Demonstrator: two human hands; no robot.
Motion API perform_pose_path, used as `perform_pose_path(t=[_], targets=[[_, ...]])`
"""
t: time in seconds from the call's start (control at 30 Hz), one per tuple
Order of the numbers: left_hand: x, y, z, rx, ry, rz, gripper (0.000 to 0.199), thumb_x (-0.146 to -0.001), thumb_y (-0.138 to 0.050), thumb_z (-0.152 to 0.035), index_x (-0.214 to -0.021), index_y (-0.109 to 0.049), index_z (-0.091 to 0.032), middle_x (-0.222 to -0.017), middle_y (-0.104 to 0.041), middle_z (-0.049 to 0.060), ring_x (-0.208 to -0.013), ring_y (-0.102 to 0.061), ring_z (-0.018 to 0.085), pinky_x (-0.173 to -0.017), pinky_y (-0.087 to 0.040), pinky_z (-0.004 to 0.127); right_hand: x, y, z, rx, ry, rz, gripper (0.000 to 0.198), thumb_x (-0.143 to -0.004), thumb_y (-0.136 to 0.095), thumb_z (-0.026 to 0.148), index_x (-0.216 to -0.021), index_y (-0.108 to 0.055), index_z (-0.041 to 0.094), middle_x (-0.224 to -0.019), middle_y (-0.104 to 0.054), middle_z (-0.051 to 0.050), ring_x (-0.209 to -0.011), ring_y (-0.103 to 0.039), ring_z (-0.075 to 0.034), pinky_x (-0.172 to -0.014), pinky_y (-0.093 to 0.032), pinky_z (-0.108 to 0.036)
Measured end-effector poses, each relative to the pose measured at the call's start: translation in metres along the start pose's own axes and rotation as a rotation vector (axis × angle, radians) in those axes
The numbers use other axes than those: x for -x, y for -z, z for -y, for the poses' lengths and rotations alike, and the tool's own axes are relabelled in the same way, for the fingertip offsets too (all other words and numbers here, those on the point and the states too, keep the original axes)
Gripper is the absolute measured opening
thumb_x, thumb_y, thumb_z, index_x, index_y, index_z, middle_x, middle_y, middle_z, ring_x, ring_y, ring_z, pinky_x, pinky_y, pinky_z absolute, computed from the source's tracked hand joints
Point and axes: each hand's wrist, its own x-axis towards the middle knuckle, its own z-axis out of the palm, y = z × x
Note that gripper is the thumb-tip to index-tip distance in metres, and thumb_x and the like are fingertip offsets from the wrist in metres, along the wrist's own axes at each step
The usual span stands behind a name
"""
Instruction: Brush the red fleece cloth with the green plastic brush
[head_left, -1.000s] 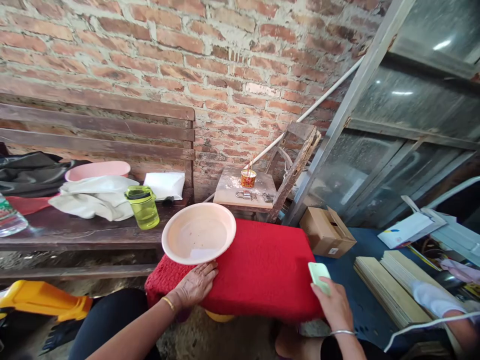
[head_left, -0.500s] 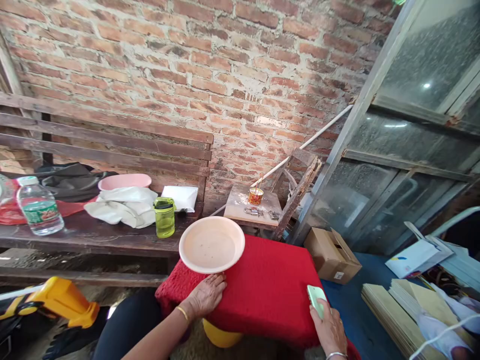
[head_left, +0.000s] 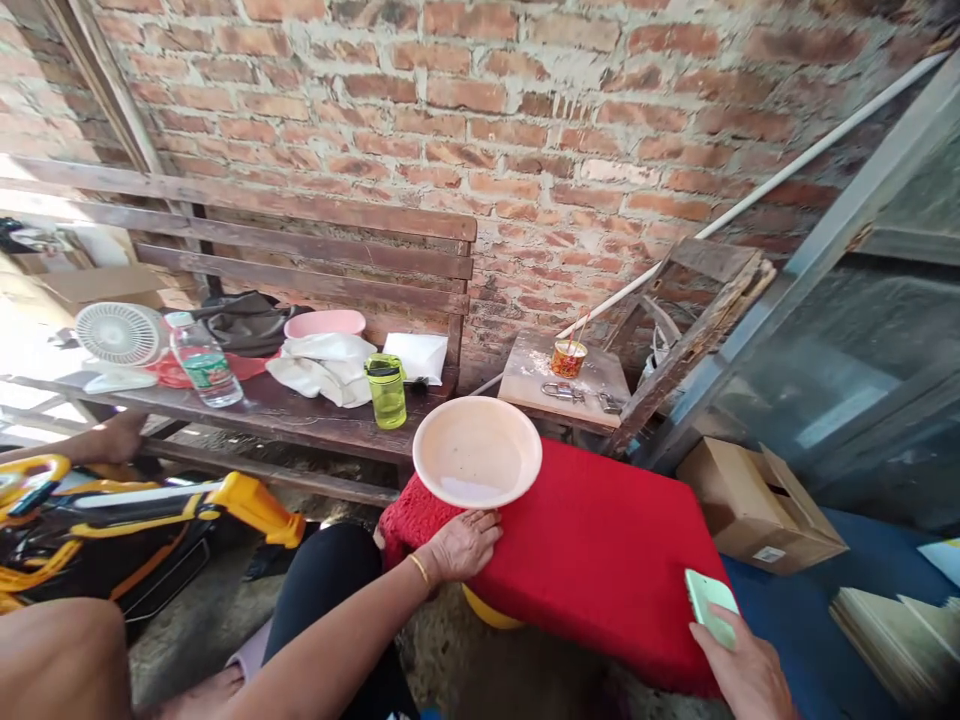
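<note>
A pale pink basin [head_left: 477,452] rests on the left end of a table draped with a red cloth [head_left: 600,560]. My left hand [head_left: 461,546] lies on the cloth at its near edge, fingers outstretched just below the basin's rim; whether they touch it I cannot tell. At the cloth's right end, my right hand [head_left: 742,660] grips a flat, light green object with rounded corners [head_left: 712,605]. The green object is against the cloth, and its underside is hidden. The cloth looks rough at the left and smoother across the middle.
A wooden bench [head_left: 300,425] holds a green bottle [head_left: 388,392], a water bottle [head_left: 206,362], white cloth and a fan [head_left: 120,335]. Padlocks and a small cup [head_left: 568,358] sit on a chair. At right stands a cardboard box [head_left: 757,510]. Another person's leg [head_left: 82,440] shows at left.
The view has swung left, so everything sits further right, and the fan and another person's leg have come into sight. Both hands keep nearly the same places on the cloth.
</note>
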Motion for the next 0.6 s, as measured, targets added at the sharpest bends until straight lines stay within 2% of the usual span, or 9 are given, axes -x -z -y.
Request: perform_pose_path(t=[0.1, 0.17, 0.27, 0.37, 0.47, 0.53, 0.6], targets=[[0.000, 0.003, 0.000, 0.005, -0.003, 0.015, 0.029, -0.088, -0.051, -0.016, -0.115, -0.062, -0.016, -0.122, -0.064, 0.011, -0.116, -0.059, 0.023, -0.104, -0.046, 0.037, 0.024, -0.002, 0.052, -0.155, 0.104, 0.033, 0.053, -0.074, -0.050, 0.060, -0.110, -0.066, 0.025, -0.088, -0.064, -0.009, -0.089, -0.065, -0.029, -0.087, -0.052, -0.041], [0.001, 0.004, 0.000, 0.008, -0.010, 0.010, 0.030, -0.088, -0.051, -0.015, -0.115, -0.062, -0.016, -0.122, -0.064, 0.012, -0.117, -0.059, 0.023, -0.105, -0.046, 0.037, 0.052, -0.008, 0.103, -0.232, 0.298, 0.074, 0.045, -0.078, -0.051, 0.054, -0.109, -0.066, 0.025, -0.099, -0.064, -0.009, -0.096, -0.063, -0.026, -0.090, -0.050, -0.038], [0.002, 0.006, 0.000, 0.004, -0.020, -0.005, 0.033, -0.086, -0.050, -0.012, -0.118, -0.060, -0.016, -0.122, -0.064, 0.012, -0.117, -0.059, 0.023, -0.104, -0.047, 0.038, 0.094, -0.023, 0.173, -0.188, 0.540, 0.180, 0.034, -0.080, -0.055, 0.037, -0.110, -0.067, 0.026, -0.105, -0.061, -0.008, -0.102, -0.059, -0.025, -0.093, -0.047, -0.036], [0.004, 0.006, 0.001, -0.016, -0.033, -0.015, 0.037, -0.085, -0.048, -0.009, -0.119, -0.059, -0.016, -0.123, -0.063, 0.012, -0.117, -0.059, 0.023, -0.102, -0.048, 0.038, 0.112, -0.036, 0.207, -0.111, 0.623, 0.283, 0.034, -0.078, -0.060, 0.028, -0.111, -0.067, 0.027, -0.103, -0.060, -0.007, -0.099, -0.059, -0.024, -0.091, -0.047, -0.035], [0.006, 0.005, 0.004, -0.046, -0.055, -0.021, 0.039, -0.085, -0.045, -0.008, -0.120, -0.059, -0.017, -0.124, -0.063, 0.011, -0.119, -0.058, 0.023, -0.103, -0.048, 0.038, 0.096, -0.035, 0.191, -0.092, 0.576, 0.270, 0.035, -0.076, -0.061, 0.027, -0.110, -0.068, 0.027, -0.104, -0.060, -0.006, -0.100, -0.058, -0.023, -0.092, -0.046, -0.034], [0.007, 0.004, 0.005, -0.059, -0.066, -0.025, 0.039, -0.085, -0.045, -0.008, -0.121, -0.059, -0.017, -0.124, -0.063, 0.011, -0.119, -0.058, 0.023, -0.103, -0.048, 0.038, 0.072, -0.026, 0.156, -0.095, 0.483, 0.233, 0.036, -0.076, -0.060, 0.029, -0.110, -0.068, 0.027, -0.104, -0.060, -0.006, -0.102, -0.058, -0.023, -0.093, -0.046, -0.034], [0.008, 0.003, 0.006, -0.061, -0.069, -0.031, 0.039, -0.085, -0.045, -0.009, -0.121, -0.059, -0.017, -0.124, -0.063, 0.011, -0.119, -0.058, 0.024, -0.102, -0.049, 0.039, 0.045, -0.013, 0.107, -0.097, 0.357, 0.181, 0.038, -0.076, -0.057, 0.034, -0.111, -0.068, 0.025, -0.105, -0.060, -0.007, -0.102, -0.059, -0.024, -0.093, -0.046, -0.035]])
